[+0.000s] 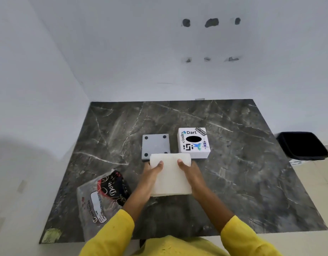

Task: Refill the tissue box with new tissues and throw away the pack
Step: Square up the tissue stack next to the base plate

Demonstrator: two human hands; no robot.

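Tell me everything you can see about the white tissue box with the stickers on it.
The white square tissue box sits upright on the dark marble-look tabletop, right of a grey square base plate. Its top has a dark oval opening ringed by stickers, among them "Dart" and "code". It looks like smooth plastic. No hand touches it; the white tissue stack overlaps its near edge in view.

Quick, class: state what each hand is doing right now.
Left hand: closed on the left edge of the tissue stack.
Right hand: closed on the stack's right edge.
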